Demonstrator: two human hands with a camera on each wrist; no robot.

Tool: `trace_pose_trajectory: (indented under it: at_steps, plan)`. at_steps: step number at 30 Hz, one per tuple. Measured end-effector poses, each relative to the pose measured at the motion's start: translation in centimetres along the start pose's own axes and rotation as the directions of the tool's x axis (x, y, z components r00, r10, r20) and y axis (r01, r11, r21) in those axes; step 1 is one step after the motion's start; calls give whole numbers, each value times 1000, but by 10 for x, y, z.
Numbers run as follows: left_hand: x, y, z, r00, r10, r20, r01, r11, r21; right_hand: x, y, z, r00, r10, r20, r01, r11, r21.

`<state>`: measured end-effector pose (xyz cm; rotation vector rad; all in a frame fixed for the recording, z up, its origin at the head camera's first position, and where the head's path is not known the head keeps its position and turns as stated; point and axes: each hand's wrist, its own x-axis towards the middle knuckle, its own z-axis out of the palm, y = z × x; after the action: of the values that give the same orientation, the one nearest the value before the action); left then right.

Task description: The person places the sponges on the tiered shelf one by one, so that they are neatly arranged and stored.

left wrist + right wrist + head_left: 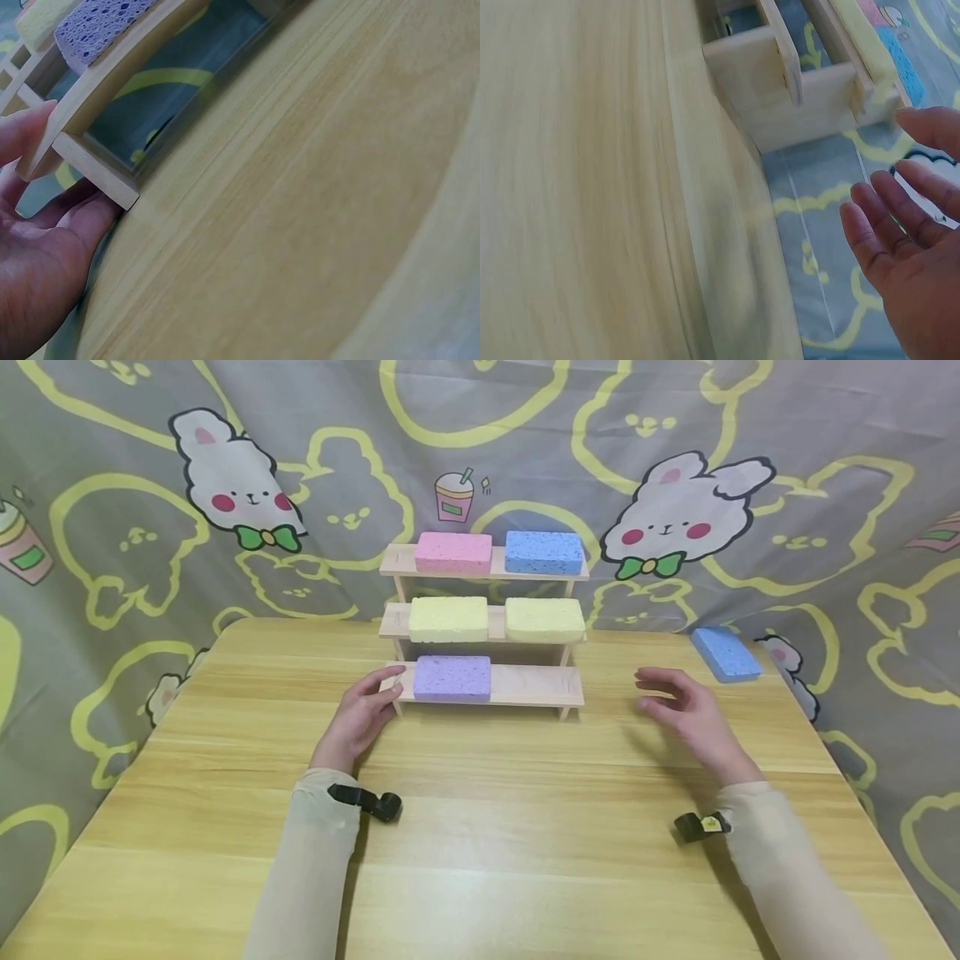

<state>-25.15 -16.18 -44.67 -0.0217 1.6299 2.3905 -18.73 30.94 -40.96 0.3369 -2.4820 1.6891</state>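
A three-tier wooden rack (534, 685) stands at the back of the table. My left hand (358, 718) grips the left end of its bottom step, with a digit at the board's end and others by the leg in the left wrist view. A purple sponge (452, 678) lies on the left of that step; its right half is bare. Two yellow sponges, one left (448, 619) and one right (543, 620), lie on the middle step. A pink sponge (453, 553) and a blue sponge (543, 553) sit on top. My right hand (693, 718), holding nothing, hovers right of the rack, fingers loosely bent.
Another blue sponge (726, 653) lies on the table near its back right edge, beyond my right hand. A grey curtain (510, 468) with cartoon rabbits hangs behind and beside the wooden table (480, 827). Each wrist carries a small black camera.
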Motion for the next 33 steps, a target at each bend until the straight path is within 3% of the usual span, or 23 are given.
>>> trace_pose_trajectory:
  at_steps: [4, 15, 23, 29, 33]
  plan:
    - [0, 1, 0, 1000, 1, -2, -1, 1000, 4, -2, 4, -8, 999, 25, -33, -25, 1000, -13]
    - [0, 1, -2, 1000, 1, -4, -1, 1000, 1, -9, 16, -33, 990, 125, -59, -133, 977, -167]
    - [0, 2, 0, 1000, 2, 2, -2, 1000, 4, -12, 29, -56, 978, 137, -160, -171, 960, -223]
    - [1, 1, -1, 1000, 2, 6, -2, 1000, 9, -12, 35, -70, 972, 130, -197, -179, 950, -255]
    - [1, 0, -1, 1000, 2, 10, -2, 1000, 4, -10, 39, -79, 965, 161, -207, -220, 927, -304]
